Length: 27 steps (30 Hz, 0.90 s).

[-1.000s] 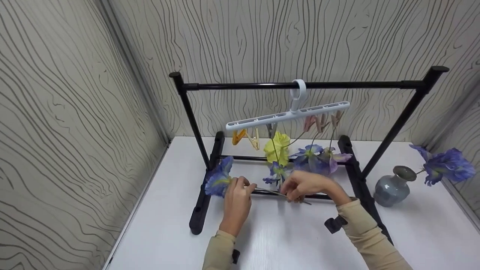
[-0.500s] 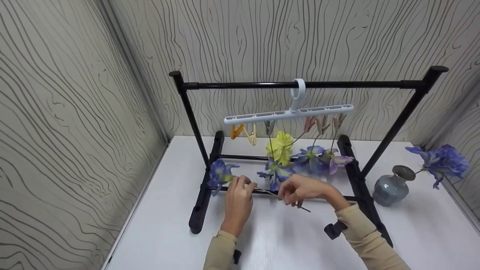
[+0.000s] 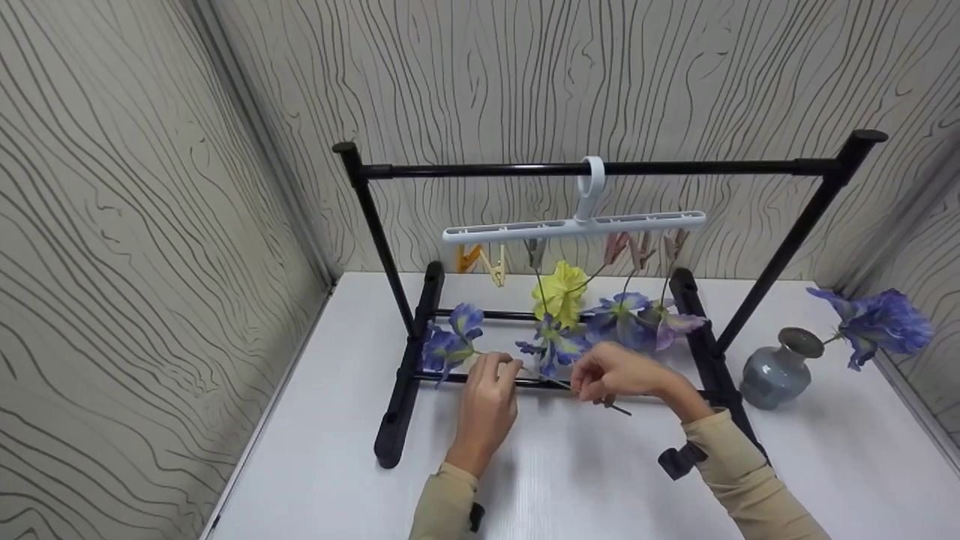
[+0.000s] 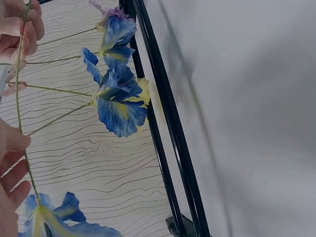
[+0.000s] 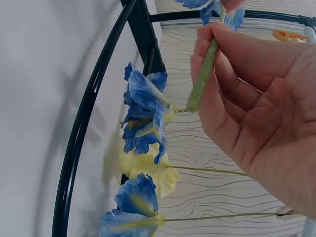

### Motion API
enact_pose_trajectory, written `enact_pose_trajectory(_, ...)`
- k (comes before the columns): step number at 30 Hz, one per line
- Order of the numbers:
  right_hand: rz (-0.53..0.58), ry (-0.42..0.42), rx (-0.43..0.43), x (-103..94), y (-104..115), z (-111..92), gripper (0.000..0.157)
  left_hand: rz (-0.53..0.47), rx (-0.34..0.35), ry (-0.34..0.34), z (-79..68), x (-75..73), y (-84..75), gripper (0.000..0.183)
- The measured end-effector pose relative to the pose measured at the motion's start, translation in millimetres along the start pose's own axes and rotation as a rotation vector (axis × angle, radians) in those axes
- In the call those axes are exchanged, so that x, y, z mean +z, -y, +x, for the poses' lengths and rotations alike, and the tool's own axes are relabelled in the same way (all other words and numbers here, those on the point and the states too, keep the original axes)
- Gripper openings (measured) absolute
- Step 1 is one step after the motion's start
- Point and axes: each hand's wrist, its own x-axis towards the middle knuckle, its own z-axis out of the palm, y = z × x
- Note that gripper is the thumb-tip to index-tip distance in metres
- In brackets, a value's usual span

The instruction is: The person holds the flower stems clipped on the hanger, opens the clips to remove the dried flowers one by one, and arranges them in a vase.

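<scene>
- Blue flower (image 3: pixel 445 347) below white hanger (image 3: pixel 583 224), stem (image 5: pixel 201 81) pinched by left hand (image 3: pixel 489 397) and right hand (image 3: pixel 621 372).
- Seemingly done: four flowers (image 3: pixel 619 319) clipped beneath hanger.
- Remaining: orange clip (image 3: pixel 468 258), cream clip (image 3: pixel 497 268) bare; vased flower (image 3: pixel 885 328) right of hanger.

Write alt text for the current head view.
A person's left hand and right hand hold a blue flower by its green stem at a black tubular rack. Pinkish and grey clothespins on a pale blue bar hanger hold four flowers; at right, a glossy grey vase holds another flower.
</scene>
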Motion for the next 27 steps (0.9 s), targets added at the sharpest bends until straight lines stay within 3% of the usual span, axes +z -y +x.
enact_pose_trajectory(8, 0.005, -0.07, 0.0, -9.4, -4.1, -13.7, 0.006, -0.053, 0.012, 0.004, -4.0, 3.6, -5.0, 0.028)
enact_pose_trajectory(17, 0.061, -0.08, 0.011, -20.2, 2.7, -36.1, 0.004, -0.069, -0.032, 0.057, -11.0, 5.5, -6.1, 0.025)
enact_pose_trajectory(27, 0.041, -0.118, -0.017, -32.2, 4.8, -67.2, 0.005, -0.069, -0.075, 0.084, -17.3, 6.8, -6.3, 0.022)
